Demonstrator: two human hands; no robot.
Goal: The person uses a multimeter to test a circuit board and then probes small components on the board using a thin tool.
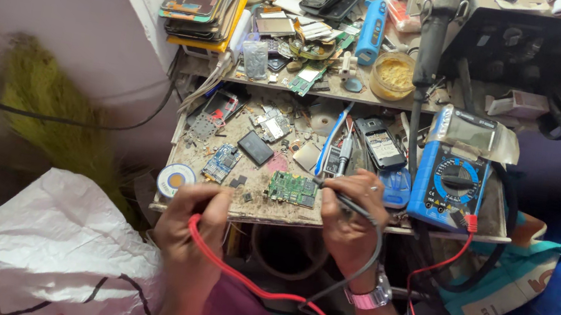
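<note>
At the middle of the cluttered, dusty wooden work tray (272,212) sits the thing being probed, a small green rectangular circuit board (293,189), right by the near edge. At about 3 o'clock from it is the blue handheld multimeter with a round black dial (451,179), its red and black leads looping down over the lap. The right hand (352,220) is clenched around a black probe (342,199) like a pen, tip pointing toward 9 o'clock at the board's right edge. The left hand (193,222), at roughly 8 o'clock from the board, is pinched around the red probe lead (234,269) and looks well off the board for now. If you ask me, the trick here is to rest both wrists on the tray lip so the tips don't skate, touch one pad at a time, and keep the leads from dragging loose parts around. Hard-to-see stuff: the actual black tip contact point is too small to make out, the red probe's tip is buried inside the left fist, and the meter's screen is covered by a crinkly plastic sleeve. The shelf at 12 o'clock is a jumble of old phones (200,1).
</note>
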